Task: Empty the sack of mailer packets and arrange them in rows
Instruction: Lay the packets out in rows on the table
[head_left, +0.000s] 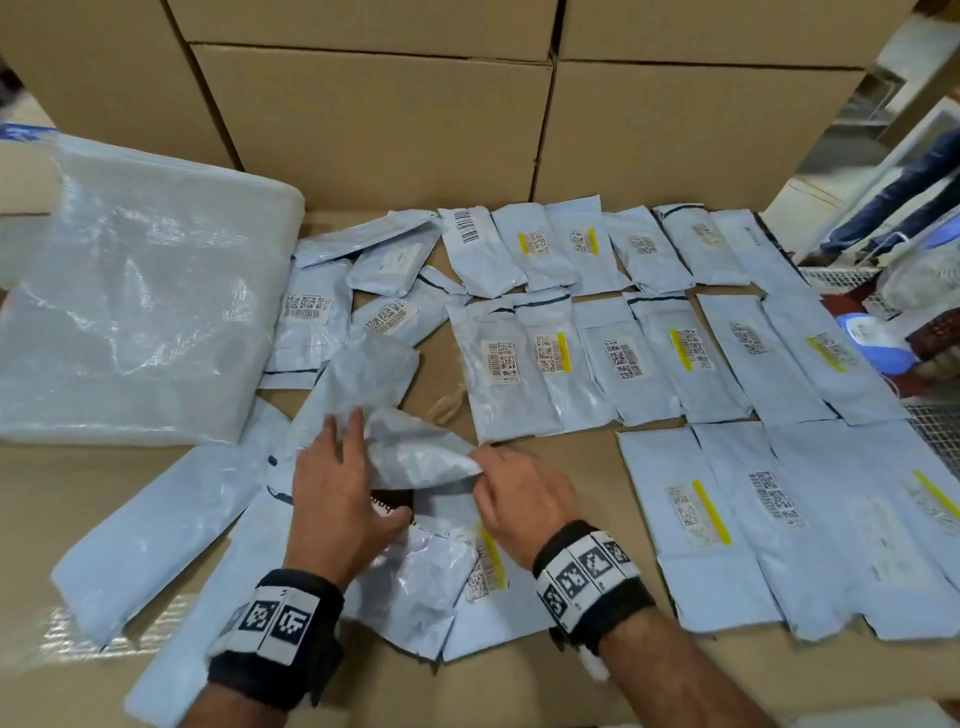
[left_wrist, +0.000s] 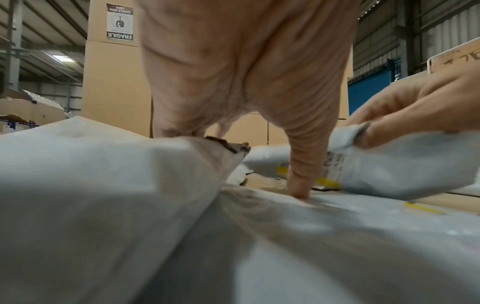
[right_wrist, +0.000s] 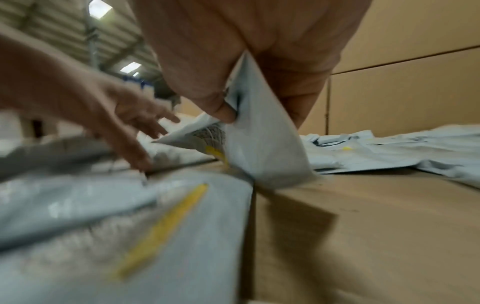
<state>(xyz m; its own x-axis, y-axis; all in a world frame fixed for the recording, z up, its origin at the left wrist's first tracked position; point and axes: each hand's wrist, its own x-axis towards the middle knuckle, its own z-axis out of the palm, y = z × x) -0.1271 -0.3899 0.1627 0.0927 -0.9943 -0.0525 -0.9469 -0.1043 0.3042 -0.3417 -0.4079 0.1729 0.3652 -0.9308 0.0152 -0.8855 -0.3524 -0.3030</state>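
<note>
Behind our spread, flat left hand (head_left: 337, 499), a carton sticker (left_wrist: 119, 21) reads "FRAGILE". Our right hand (head_left: 524, 499) pinches a grey packet (head_left: 415, 457); rows of packets (head_left: 649, 358) lie beyond, bare cardboard (head_left: 597, 691) nearer us.

1. Labels on the far row of packets (head_left: 644, 247): too small to read.
2. Right wrist view: left hand (right_wrist: 109, 115) and near packet (right_wrist: 145, 222) are blurred.
3. Bystander (head_left: 904, 192), far right: only legs show.
</note>
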